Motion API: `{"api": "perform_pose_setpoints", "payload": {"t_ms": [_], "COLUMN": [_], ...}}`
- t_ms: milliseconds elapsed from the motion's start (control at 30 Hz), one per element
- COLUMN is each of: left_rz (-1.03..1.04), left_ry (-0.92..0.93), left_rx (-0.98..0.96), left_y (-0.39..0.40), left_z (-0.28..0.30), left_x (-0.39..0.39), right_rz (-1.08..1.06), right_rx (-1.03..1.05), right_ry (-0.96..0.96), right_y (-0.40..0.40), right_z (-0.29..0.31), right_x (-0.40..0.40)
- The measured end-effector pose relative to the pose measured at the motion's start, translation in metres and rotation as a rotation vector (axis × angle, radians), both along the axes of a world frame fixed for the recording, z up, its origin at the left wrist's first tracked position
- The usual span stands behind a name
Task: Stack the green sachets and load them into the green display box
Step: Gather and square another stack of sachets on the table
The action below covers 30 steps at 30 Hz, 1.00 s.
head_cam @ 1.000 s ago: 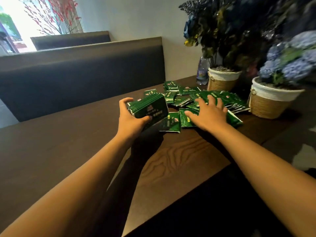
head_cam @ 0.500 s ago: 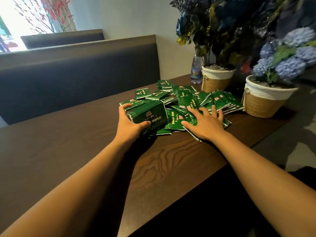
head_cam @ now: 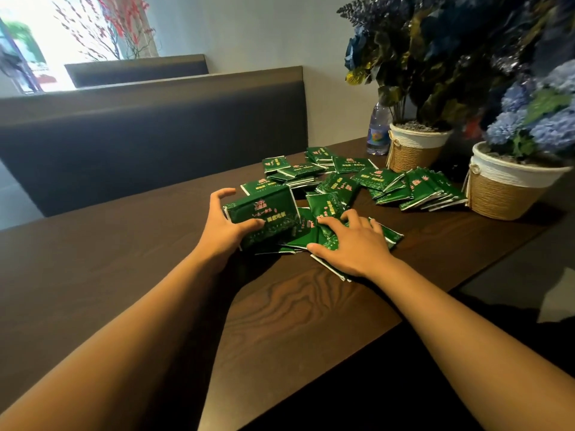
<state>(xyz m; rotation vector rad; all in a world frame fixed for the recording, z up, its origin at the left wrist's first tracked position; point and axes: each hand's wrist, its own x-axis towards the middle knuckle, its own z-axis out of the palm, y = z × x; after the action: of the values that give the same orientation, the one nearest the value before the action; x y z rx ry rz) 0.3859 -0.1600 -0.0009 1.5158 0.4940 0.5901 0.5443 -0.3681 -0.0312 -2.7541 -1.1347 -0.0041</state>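
Nearest me, my right hand (head_cam: 351, 244) lies flat, fingers spread, pressing loose green sachets (head_cam: 329, 234) near the desk's (head_cam: 124, 275) near edge. Just beyond, my left hand (head_cam: 222, 225) clamps a stack of sachets (head_cam: 264, 217), thumb on its face. I judge I'm mid-gathering; next I must pinch up more sachets and add them. Farther off, more sachets (head_cam: 420, 188) lie scattered beside a rope-wrapped pot (head_cam: 504, 194). I see no display box.
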Motion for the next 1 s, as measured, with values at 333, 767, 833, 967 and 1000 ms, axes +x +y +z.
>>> {"api": "perform_pose_setpoints", "payload": {"t_ms": [333, 767, 833, 967, 1000], "left_rz": [0.067, 0.649, 0.665, 0.646, 0.628], "left_ry": [0.058, -0.012, -0.038, -0.045, -0.032], "left_rx": [0.077, 0.246, 0.26, 0.32, 0.338], "left_y": [0.053, 0.149, 0.154, 0.156, 0.154], "left_z": [0.011, -0.022, -0.028, -0.033, -0.034], "left_x": [-0.095, -0.217, -0.221, -0.226, -0.227], "right_rz": [0.24, 0.508, 0.507, 0.413, 0.389], "right_rx": [-0.017, 0.057, 0.08, 0.038, -0.004], "right_ry": [0.024, -0.009, -0.031, -0.121, -0.139], "right_y": [0.09, 0.239, 0.248, 0.255, 0.256], "right_z": [0.004, 0.006, 0.004, 0.007, 0.009], "right_x": [-0.101, -0.136, -0.131, -0.131, -0.132]}}
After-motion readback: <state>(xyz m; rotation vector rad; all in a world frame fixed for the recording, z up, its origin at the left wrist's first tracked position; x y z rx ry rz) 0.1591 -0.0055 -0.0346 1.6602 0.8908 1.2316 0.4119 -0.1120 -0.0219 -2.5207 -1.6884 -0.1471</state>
